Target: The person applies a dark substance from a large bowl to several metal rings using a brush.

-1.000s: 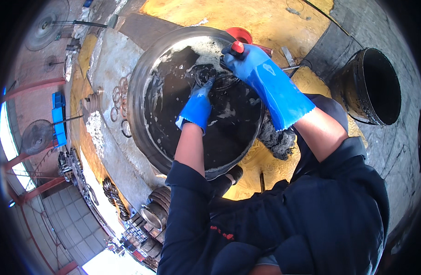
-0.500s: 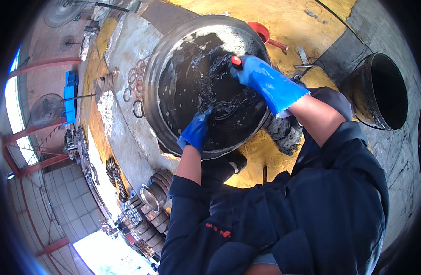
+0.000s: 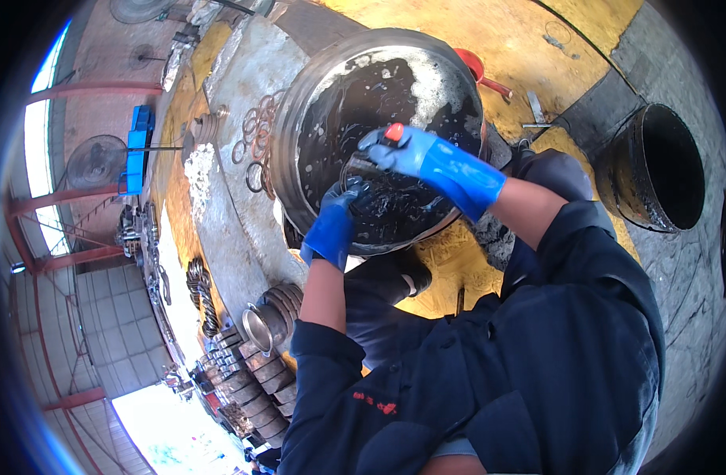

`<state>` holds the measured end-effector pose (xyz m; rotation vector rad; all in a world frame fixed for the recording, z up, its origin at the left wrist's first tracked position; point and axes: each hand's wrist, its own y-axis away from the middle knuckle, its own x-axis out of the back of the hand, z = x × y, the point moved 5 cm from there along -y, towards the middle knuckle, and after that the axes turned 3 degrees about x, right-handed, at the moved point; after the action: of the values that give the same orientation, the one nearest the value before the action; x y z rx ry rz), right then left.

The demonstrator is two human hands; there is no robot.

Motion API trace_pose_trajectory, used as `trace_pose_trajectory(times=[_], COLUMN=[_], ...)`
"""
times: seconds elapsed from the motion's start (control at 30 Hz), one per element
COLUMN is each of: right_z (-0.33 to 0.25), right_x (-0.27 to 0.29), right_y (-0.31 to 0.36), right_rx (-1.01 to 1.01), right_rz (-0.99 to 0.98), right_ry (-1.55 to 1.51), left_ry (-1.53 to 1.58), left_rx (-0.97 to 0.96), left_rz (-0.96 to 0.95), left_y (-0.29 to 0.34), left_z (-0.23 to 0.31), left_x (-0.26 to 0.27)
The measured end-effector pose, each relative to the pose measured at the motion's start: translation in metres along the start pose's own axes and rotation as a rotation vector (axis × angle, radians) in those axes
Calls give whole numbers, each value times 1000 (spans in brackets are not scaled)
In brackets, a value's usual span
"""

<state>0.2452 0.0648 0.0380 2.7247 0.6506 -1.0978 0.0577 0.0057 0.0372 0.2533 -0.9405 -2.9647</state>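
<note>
A wide round metal tub (image 3: 288,150) in front of me holds dark liquid (image 3: 331,107) with patches of pale foam. In a blue glove, my right hand (image 3: 402,150) is closed round a tool with a red handle end (image 3: 394,131); its working end is hidden. My left hand (image 3: 343,210), also blue-gloved, reaches over the near rim, its wet fingers closed on a dark ring (image 3: 345,172) at the liquid. Only part of the ring's curved edge shows. Both hands are close together, the right one above and beyond the left.
A red dipper (image 3: 472,63) lies behind the tub. At the right stands a black open drum (image 3: 628,170). Several rings (image 3: 256,131) lie on the floor left of the tub. Stacked metal rings (image 3: 256,368) and a metal pot-like part (image 3: 257,328) are at the lower left.
My right hand has moved left and nearer, toward my left hand. The left hand has risen from the liquid with the ring. The whole view has shifted slightly.
</note>
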Motion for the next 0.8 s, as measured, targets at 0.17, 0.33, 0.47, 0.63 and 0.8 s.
trace_pose_trajectory(times=[0.17,0.33,0.47,0.63,0.8], right_z=[-13,4,13,22,9], right_x=[-46,-13,33,69,39], right_y=[28,4,5,20,12], right_rx=[328,236,-27,-230,-212], right_rz=[-198,65,472,518,286], right_ry=[999,603,485,812,1286], left_ry=[-226,-84,-91,-67,-31], left_rx=[-36,-161,-126,-195,-81], left_rz=[81,-20,79,57,113], left_y=[11,36,44,27,16], left_z=[6,20,21,25,22], left_x=[-16,-44,-42,-9,21])
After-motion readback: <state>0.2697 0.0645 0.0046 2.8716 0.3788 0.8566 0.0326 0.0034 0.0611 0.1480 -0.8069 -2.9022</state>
